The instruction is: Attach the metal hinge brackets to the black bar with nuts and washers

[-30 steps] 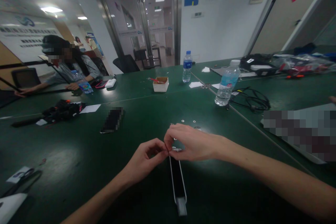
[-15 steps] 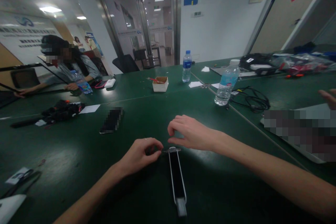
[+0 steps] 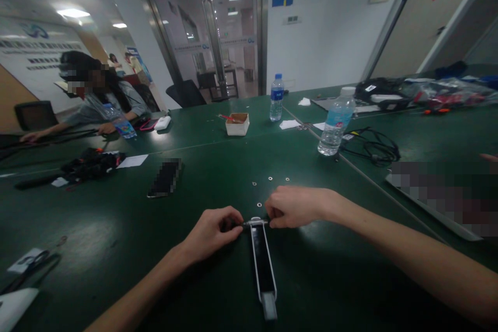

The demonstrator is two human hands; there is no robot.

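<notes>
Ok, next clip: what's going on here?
A person's left hand pinches one end of a thin metal rod, which lies across the far end of a long, narrow white-edged frame on the green table. The right hand is at the rod's other end; whether it grips is hard to tell. Four small rings lie beyond the frame, and a dark phone rests to the left.

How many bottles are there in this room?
3: left bottle by the other person, middle bottle right of the box, right bottle beside the cable. Others may be hidden.
</notes>
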